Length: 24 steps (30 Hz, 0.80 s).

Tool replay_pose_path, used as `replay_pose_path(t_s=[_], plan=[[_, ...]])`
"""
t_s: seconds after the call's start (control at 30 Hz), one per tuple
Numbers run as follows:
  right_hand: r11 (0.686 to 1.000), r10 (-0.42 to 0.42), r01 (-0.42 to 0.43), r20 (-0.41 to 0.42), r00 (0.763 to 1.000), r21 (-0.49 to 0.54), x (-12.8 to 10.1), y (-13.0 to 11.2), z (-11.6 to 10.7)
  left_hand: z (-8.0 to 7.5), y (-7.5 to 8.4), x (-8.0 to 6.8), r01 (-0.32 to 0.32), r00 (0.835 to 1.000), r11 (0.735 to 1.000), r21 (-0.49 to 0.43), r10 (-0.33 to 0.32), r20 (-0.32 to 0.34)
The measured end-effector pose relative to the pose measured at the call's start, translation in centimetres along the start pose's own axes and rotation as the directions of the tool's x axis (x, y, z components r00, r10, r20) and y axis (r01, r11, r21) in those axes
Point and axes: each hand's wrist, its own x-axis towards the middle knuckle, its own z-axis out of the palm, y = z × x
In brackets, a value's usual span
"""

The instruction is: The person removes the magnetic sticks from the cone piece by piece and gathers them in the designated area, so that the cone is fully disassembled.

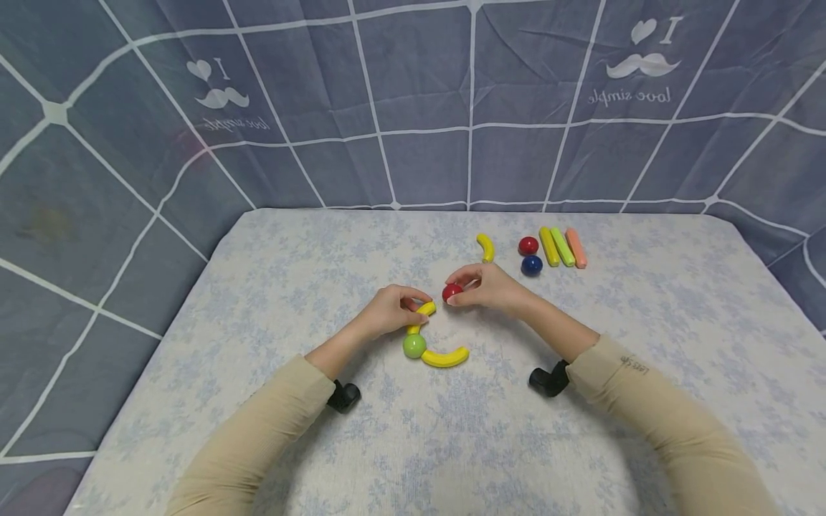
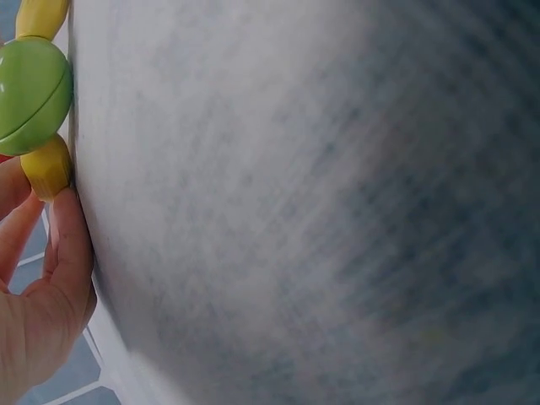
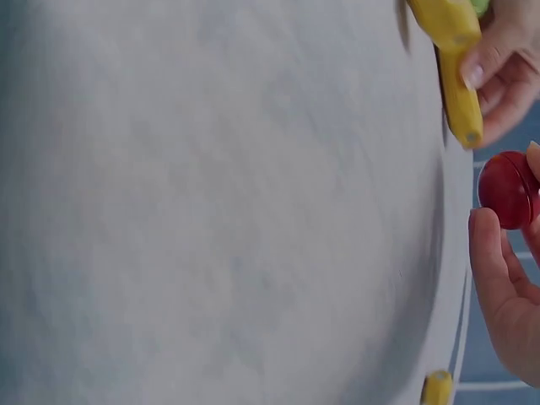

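My left hand (image 1: 391, 311) pinches a curved yellow stick (image 1: 426, 309) between thumb and fingers. The lower end of that stick meets a green ball (image 1: 414, 346), and a second curved yellow stick (image 1: 445, 357) runs off the ball's right side. In the left wrist view the green ball (image 2: 32, 94) has a seam line and sits between two yellow pieces. My right hand (image 1: 487, 288) holds a red ball (image 1: 452, 292) at its fingertips, a short gap from the free end of the pinched stick. A seam also shows on the red ball (image 3: 504, 191) in the right wrist view.
Behind my right hand lies a loose curved yellow stick (image 1: 486, 247). To its right are another red ball (image 1: 528, 246), a blue ball (image 1: 532, 266), and straight sticks in yellow (image 1: 549, 246), lime green (image 1: 563, 247) and orange (image 1: 576, 249). A patterned cloth covers the table (image 1: 310, 272).
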Motion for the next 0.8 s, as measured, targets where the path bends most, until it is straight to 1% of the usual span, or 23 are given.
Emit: replay_pose_path(t_s=[0.17,0.33,0.6,0.8], plan=[[1.000,0.030,-0.030,-0.024,0.999,0.009,-0.4,0.0,-1.3,0.0,0.0,-0.1,0.007,1.000,1.000,-0.009,-0.007,0.008],[0.999,0.034,-0.034,-0.040,0.999,0.015,-0.7,0.2,-2.5,-0.1,0.2,-0.1,0.022,1.000,1.000,-0.018,-0.022,0.009],[0.994,0.022,-0.012,-0.085,0.996,0.111,-1.4,0.4,-4.5,-0.1,0.2,-0.2,0.026,1.000,0.999,-0.037,-0.026,0.017],[0.986,0.037,-0.018,-0.112,0.993,0.168,-1.7,0.8,-6.5,-0.1,0.1,-0.2,0.024,1.000,0.998,-0.049,-0.023,0.019]])
